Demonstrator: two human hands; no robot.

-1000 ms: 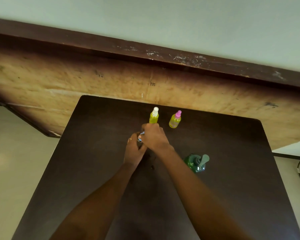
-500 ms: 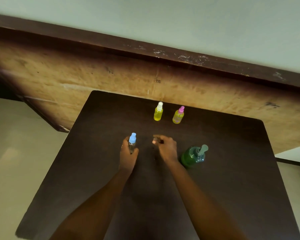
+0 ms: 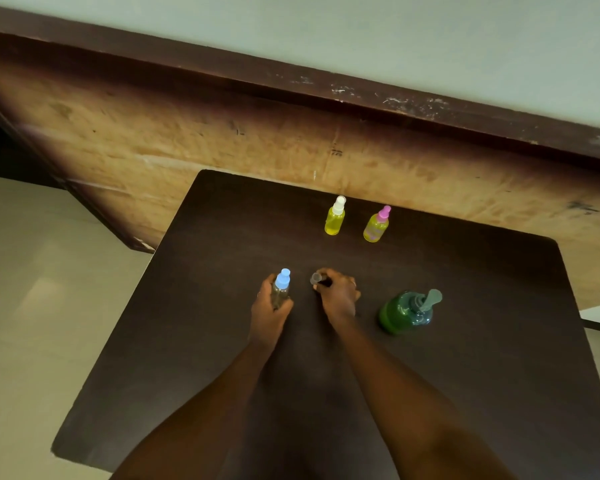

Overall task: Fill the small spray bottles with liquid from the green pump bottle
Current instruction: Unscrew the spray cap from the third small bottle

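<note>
On the dark brown desk, our left hand wraps round a small clear spray bottle with a blue top. Just beside it, our right hand pinches a tiny clear cap. The round green pump bottle stands near, on the right. Far back stand a small yellow bottle with a white top and a small yellow bottle with a pink top.

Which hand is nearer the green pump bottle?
Right. The right hand, pinching a clear cap, is close beside the green pump bottle without touching it; the left hand grips the blue-topped bottle, beyond the right hand.
</note>
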